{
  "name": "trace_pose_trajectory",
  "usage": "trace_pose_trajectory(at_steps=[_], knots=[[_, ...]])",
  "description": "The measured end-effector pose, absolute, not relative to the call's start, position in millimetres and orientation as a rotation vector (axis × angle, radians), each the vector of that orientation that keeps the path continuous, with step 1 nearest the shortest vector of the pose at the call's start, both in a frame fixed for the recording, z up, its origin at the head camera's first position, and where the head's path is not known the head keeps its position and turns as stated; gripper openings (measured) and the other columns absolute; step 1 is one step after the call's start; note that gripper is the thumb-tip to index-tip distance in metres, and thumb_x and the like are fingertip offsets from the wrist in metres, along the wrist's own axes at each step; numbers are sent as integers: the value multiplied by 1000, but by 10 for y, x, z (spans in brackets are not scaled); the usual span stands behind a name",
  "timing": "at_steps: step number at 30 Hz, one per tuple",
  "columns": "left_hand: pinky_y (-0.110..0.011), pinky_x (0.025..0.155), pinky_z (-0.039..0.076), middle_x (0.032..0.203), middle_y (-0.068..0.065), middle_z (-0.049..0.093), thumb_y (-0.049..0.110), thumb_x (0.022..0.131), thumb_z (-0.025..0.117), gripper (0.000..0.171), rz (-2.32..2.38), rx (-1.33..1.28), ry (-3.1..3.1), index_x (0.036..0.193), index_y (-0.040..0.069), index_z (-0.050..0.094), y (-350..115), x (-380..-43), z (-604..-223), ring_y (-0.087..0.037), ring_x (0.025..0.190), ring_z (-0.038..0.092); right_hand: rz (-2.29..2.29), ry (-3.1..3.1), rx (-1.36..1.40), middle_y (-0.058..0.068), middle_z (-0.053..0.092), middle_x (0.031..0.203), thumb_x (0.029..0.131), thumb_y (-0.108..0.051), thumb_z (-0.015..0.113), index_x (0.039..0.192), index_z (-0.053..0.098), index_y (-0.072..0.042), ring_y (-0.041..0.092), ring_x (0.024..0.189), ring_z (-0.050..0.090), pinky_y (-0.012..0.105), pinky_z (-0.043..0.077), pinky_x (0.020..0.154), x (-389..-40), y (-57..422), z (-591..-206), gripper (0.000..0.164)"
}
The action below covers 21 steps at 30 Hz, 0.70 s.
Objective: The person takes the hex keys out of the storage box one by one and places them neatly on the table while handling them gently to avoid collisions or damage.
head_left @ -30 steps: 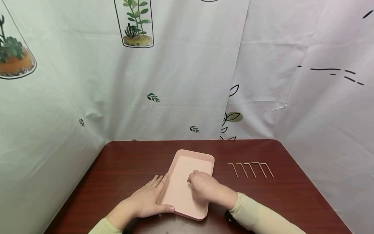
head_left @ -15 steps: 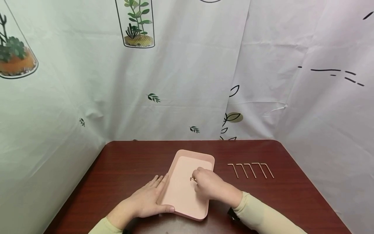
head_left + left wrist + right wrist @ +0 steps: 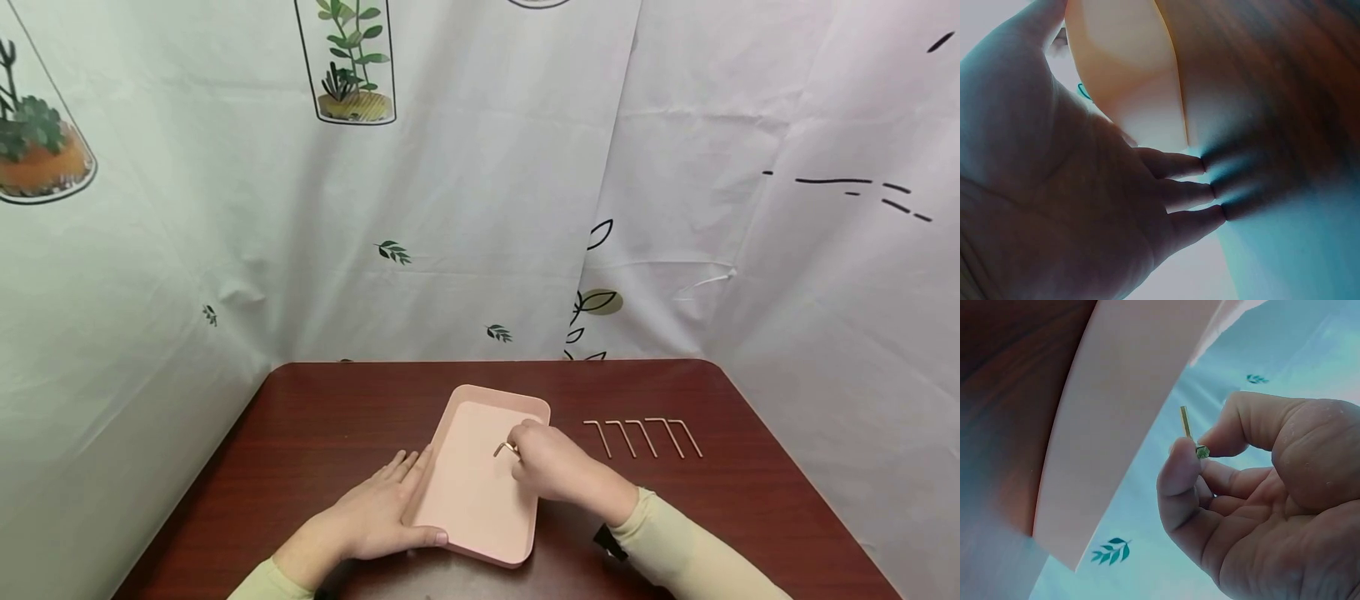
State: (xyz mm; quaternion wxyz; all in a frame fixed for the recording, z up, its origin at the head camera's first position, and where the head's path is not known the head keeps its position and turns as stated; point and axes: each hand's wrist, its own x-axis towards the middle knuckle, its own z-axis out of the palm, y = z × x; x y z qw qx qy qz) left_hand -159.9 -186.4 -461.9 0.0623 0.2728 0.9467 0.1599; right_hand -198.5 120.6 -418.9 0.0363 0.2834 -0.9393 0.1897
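A pink rectangular tray (image 3: 472,500) lies at a slant on the table. My left hand (image 3: 381,512) rests against its left side, fingers straight and thumb along the near rim; the left wrist view shows the straight fingers (image 3: 1191,195) beside the tray wall (image 3: 1175,81). Over the right half of the tray, my right hand (image 3: 558,467) pinches a gold-coloured hex key (image 3: 501,448) between thumb and index finger. Its bent end sticks out to the left, the rest being hidden by the hand. In the right wrist view the hex key (image 3: 1185,422) shows past the fingertips.
Several more L-shaped hex keys (image 3: 647,439) lie in a row on the dark red-brown table (image 3: 352,408), right of the tray. A white patterned curtain (image 3: 480,208) hangs behind and at both sides of the table.
My right hand has moved right and slightly away from me over the tray, and more of the hex key now shows. My left hand and the tray have stayed put.
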Motion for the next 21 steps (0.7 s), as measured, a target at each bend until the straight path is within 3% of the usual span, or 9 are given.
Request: trace_pose_trajectory(at_steps=[11,21], knots=[[-65,129,34,179,-25,30,85,93,66,128,481,820,2853,175,-4,24,-1867,-1591,-4600,-55,161,31,630,-2906,789,-5,46,67,83,3,70,79,64,-11,14,64,42,33,37,58,-2074,1409,-4141,16],[-66,129,33,179,-25,30,83,94,67,127,477,846,2852,174,-6,24,-1867,-1571,-4582,-54,161,33,614,-2924,689,-2,51,79,83,1,72,86,69,-10,16,74,47,36,42,66,-2108,1637,-4093,12]])
